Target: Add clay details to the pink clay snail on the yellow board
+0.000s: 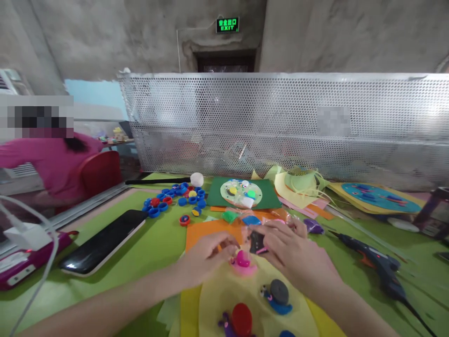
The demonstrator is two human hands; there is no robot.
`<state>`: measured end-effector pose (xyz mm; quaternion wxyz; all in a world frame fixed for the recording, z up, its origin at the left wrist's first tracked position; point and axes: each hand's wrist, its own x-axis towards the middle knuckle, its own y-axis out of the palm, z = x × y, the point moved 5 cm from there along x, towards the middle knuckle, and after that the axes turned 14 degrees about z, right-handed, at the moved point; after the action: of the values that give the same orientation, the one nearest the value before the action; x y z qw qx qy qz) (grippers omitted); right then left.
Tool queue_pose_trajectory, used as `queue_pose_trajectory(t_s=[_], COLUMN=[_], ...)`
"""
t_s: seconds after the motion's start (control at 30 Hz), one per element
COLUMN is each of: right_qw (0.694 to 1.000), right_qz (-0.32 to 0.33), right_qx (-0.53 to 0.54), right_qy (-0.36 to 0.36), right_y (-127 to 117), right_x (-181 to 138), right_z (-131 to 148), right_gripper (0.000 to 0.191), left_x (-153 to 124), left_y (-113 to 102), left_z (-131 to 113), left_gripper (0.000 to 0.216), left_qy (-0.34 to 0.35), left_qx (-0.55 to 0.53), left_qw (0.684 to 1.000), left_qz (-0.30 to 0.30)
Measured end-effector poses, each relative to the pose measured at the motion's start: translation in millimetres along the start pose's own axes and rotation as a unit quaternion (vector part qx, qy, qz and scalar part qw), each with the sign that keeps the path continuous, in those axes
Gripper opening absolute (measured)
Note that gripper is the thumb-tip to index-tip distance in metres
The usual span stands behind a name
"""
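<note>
My left hand [209, 255] is curled, its fingertips pinched at a pink clay figure [242, 261] that sits on a pale yellow sheet [245, 299]. My right hand [286, 248] grips a small black piece with a pink edge [257, 242] just above and right of that figure. On the same sheet lie a grey-shelled clay snail on a blue body [278, 296] and a red and purple clay figure [239, 321]. An orange sheet [206, 230] lies under my hands.
A black phone [103, 242] lies to the left, several blue and red bottle caps [175, 199] behind it. A green sheet with a decorated disc [241, 193], paper scraps, a glue gun [380, 267] at right, a perforated metal screen [280, 121]. A person in pink [45, 161] sits far left.
</note>
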<state>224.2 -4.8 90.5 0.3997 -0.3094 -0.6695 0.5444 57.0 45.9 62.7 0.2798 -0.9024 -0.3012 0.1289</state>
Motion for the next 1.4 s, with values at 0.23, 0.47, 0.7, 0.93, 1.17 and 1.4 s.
queue_pose_trajectory(t_s=[0.23, 0.47, 0.7, 0.93, 1.17, 1.4], right_qw=[0.993, 0.984, 0.956, 0.909, 0.905, 0.945], right_qz=[-0.089, -0.072, -0.045, -0.081, -0.123, -0.071], right_qx=[0.053, 0.164, 0.291, 0.407, 0.407, 0.317], right_qy=[-0.064, -0.023, 0.012, 0.02, 0.033, -0.038], right_y=[-5, -18, -10, -9, -8, -15], right_x=[-6, -8, -7, -8, -13, -11], right_z=[20, 32, 31, 18, 18, 19], right_gripper=[0.017, 0.024, 0.028, 0.02, 0.02, 0.045], left_x=[9, 10, 1, -1, -5, -7], left_y=[12, 19, 25, 20, 18, 19], left_z=[-2, -12, -25, -28, -22, -25], left_gripper=[0.027, 0.033, 0.027, 0.028, 0.029, 0.026], left_qy=[0.024, 0.062, 0.106, 0.115, 0.093, 0.111], left_qx=[-0.101, -0.171, -0.152, -0.143, -0.177, -0.197], left_qw=[0.995, 0.983, 0.982, 0.983, 0.979, 0.974], left_qz=[0.012, -0.031, -0.023, -0.028, -0.044, 0.02])
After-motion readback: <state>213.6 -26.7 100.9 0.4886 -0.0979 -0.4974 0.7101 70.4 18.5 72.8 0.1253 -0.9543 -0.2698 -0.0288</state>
